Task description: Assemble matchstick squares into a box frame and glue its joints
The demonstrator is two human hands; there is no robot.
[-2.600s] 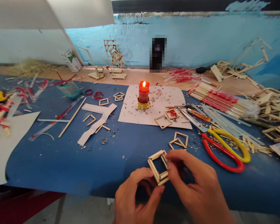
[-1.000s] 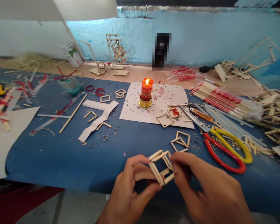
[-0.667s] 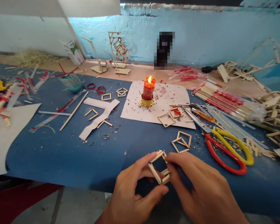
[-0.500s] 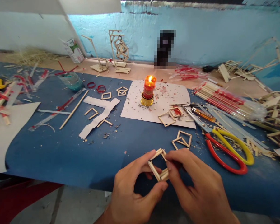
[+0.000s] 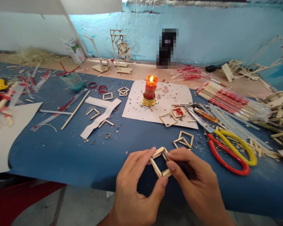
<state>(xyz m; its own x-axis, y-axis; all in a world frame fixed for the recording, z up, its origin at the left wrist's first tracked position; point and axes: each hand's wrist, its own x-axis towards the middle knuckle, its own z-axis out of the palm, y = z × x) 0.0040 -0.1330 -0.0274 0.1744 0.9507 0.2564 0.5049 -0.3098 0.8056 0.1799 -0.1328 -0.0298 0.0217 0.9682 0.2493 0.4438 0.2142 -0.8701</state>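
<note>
here, the left hand and right hand pinch a small wooden frame in their grip.

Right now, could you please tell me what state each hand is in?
Left hand: closed, holding the small wooden-stick frame between thumb and fingers.
Right hand: closed, pinching the same frame's right side between thumb and forefinger.

We are seeing moderate light: the candle flame is glowing, the blue wall is shining brightest at left, soft shadow is darkening the mat's front, and both side edges are looking blurry.
</note>
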